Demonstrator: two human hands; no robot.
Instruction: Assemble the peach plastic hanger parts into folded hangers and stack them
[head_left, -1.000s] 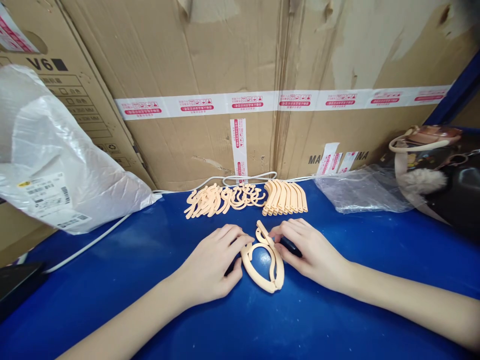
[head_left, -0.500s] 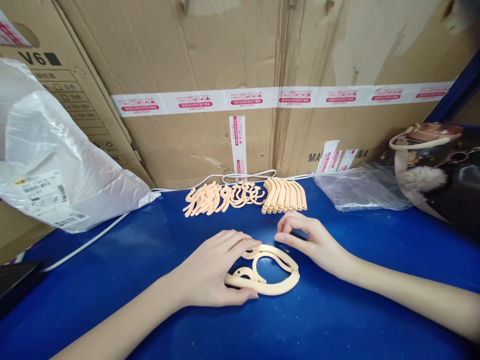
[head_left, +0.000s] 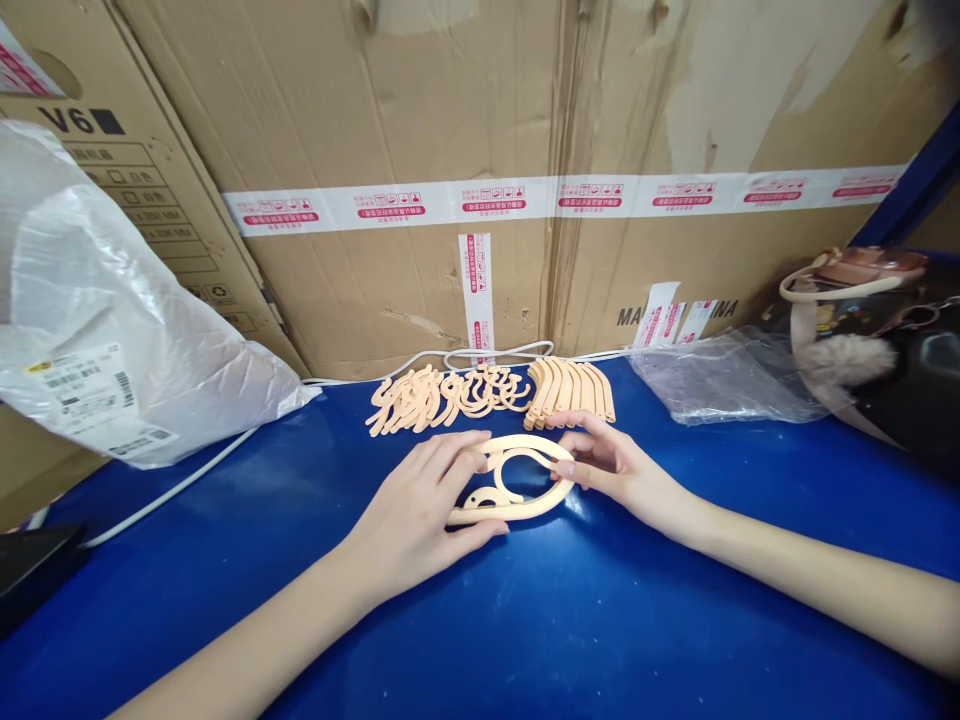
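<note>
A beige plastic folding clothes hanger, folded into an oval with a smaller ring inside, is between my hands above the blue tabletop. My left hand is closed round its left end, fingers on the far side and thumb along the near side. At the right end my right hand pinches it between thumb and fingers. The hanger's left end is partly covered by my left hand. Just beyond lie a pile of small curved beige pieces and hooks and a neat row of bent beige hanger arms.
Large cardboard boxes stand along the back of the blue table. A white plastic parcel leans at the left, near a white cable and a dark device. Clear plastic bag and dark bag lie at right.
My left hand has moved the hanger slightly away from me and to the left. My right hand, earlier apart from it, has taken hold of its right end.
</note>
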